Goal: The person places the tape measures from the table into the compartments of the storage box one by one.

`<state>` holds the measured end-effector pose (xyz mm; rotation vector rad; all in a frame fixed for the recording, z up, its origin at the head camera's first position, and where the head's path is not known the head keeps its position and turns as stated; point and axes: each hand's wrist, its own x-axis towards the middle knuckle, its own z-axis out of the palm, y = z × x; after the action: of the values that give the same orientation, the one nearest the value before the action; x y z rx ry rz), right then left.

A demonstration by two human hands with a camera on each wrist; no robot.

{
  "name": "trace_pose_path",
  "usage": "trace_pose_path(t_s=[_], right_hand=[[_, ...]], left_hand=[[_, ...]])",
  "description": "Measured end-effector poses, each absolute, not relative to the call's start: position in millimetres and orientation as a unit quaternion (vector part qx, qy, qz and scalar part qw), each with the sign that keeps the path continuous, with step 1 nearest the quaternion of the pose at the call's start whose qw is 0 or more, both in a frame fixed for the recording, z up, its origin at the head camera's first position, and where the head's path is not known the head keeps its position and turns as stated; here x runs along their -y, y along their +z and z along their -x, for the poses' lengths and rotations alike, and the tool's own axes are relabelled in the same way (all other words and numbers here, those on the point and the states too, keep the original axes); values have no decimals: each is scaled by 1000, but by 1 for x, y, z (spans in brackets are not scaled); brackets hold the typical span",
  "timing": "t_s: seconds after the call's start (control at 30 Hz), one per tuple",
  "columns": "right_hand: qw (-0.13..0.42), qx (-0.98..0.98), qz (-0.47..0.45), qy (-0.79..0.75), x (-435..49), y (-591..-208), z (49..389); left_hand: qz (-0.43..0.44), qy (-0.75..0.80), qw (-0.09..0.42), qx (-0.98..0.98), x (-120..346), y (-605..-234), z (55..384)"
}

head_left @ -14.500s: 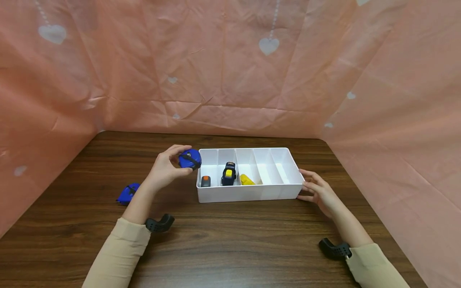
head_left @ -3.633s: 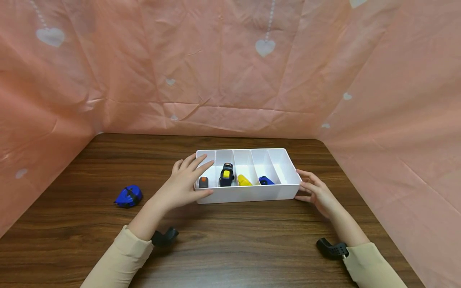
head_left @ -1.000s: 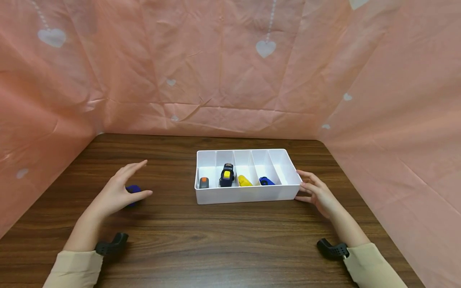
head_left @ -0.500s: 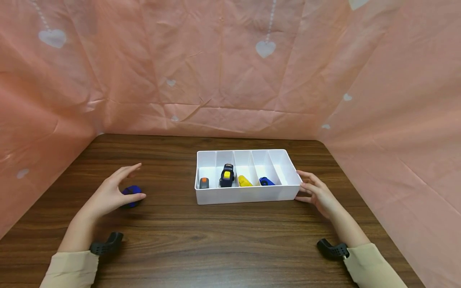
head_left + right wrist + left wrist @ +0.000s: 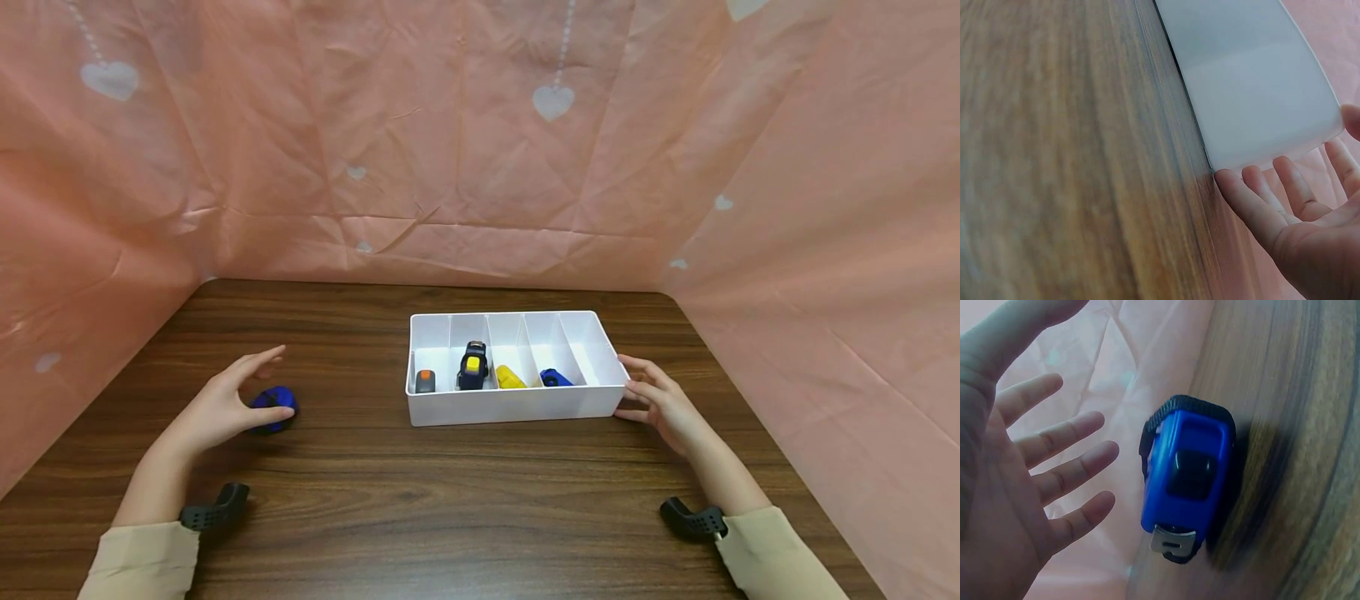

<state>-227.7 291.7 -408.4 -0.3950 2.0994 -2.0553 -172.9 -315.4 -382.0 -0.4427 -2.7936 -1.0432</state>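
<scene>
My left hand (image 5: 219, 410) is spread around a blue tape measure (image 5: 277, 398) on the table's left side. In the left wrist view this tape measure (image 5: 1188, 462) has a black strap, a dark button and a metal hook; a gap separates it from the visible fingers. The fingers of my right hand (image 5: 663, 404) touch the right end of a white divided box (image 5: 517, 406). Inside the box, from the left, sit a grey tape measure (image 5: 425, 382) with an orange button, a black one (image 5: 472, 371) with a yellow button, a yellow object (image 5: 509, 377) and a blue object (image 5: 554, 378).
The box's rightmost compartment (image 5: 590, 350) has only bare white walls and floor showing. Brown wood grain covers the table (image 5: 480, 492). A pink curtain (image 5: 465, 150) with hearts hangs behind and along both sides of it.
Earlier, my left hand held a blue tape measure beside the box; a blue object then appears inside. That hand has since moved left to the other blue tape measure. The right hand stays put.
</scene>
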Motion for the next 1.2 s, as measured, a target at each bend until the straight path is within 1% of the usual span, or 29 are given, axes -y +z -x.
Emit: trace_pose_path(t_s=[0.33,0.7,0.97,1.2], right_hand=[[91,-711,126,-685,-293,-410,229],[90,-711,132,-685,-292,-409,229],[91,-711,130,-685,-292,-409,228],[92,-708,134,-687,-291,-408,228]], left_hand=[[133,-338,45,930,323,-389,174],[128,-350,40,927,330,-395,176],[119,-361,11,925,336,-402,177],[118,-357,7,927,341,-408,179]])
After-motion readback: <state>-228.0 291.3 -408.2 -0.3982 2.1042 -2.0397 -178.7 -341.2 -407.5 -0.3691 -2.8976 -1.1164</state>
